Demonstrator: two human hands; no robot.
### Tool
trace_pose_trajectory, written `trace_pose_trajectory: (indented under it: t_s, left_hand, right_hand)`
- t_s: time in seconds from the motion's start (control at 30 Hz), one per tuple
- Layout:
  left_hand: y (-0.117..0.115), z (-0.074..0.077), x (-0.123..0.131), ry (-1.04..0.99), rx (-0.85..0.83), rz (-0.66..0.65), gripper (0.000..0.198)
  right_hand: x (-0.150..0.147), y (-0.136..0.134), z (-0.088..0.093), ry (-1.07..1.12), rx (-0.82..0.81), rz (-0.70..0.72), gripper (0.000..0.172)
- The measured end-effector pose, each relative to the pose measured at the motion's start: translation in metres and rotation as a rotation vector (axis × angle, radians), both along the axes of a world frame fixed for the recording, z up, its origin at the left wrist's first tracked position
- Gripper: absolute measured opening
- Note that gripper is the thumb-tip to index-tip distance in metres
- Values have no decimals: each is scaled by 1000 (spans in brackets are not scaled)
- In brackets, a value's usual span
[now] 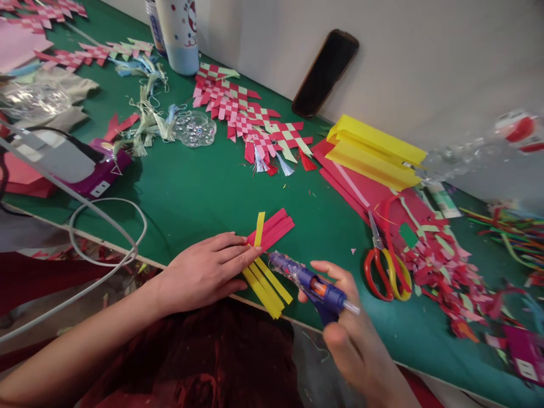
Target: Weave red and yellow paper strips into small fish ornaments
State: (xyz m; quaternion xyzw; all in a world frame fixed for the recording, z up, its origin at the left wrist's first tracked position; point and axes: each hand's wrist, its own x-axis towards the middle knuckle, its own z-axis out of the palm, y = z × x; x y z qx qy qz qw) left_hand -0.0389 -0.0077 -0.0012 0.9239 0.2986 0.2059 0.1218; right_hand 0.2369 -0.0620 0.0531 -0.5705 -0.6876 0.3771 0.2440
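Observation:
My left hand [208, 271] lies flat near the table's front edge, its fingertips pressing on paper strips. Red strips [278, 229] stick out past the fingers, side by side. Several yellow strips [266, 289] fan out below the hand towards the edge, and one short yellow strip [260, 228] crosses the red ones. My right hand [351, 323] grips a blue hot glue gun [312, 283], with a clear glue stick out of its back end. The gun's nozzle points left at the strips, close to my left fingertips. Whether the tip touches them I cannot tell.
Scissors [378, 260] lie right of the gun beside paper scraps [450, 277]. Behind are woven paper fish shapes [250, 116], a clear bead dish [195, 129], yellow paper [374, 150], a phone [325, 73] against the wall and a bottle [181, 39]. A white cable [142, 226] loops at left.

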Motion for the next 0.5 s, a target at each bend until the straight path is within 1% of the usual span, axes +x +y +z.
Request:
trace_pose_trajectory:
  t_s: [0.07,0.17,0.23,0.3,0.37,0.43,0.5]
  left_hand:
    - [0,0,0,5,4,1,54]
    - [0,0,0,4,0,4,55]
    - [0,0,0,-5,-6,0,55]
    - [0,-1,-1,-14,-6,-7,55]
    - [-1,-2,-1,-17,-5,-9,55]
    - [-1,-3,-1,-11,-4,-5,55]
    - [-1,-3,-1,-4,-2,0,55]
  right_hand:
    - [4,-5,-4,96,-39,-32,87]
    - [7,-7,-12,258,-165,-104,99]
    - [5,-5,-13,334,-300,-133,98]
    - [1,-1,-11,389,-428,-157,89]
    - [-1,1,-8,437,-510,-175,83]
    - [-1,-1,-6,476,-518,-179,87]
    - [3,-7,-8,495,-480,-156,100]
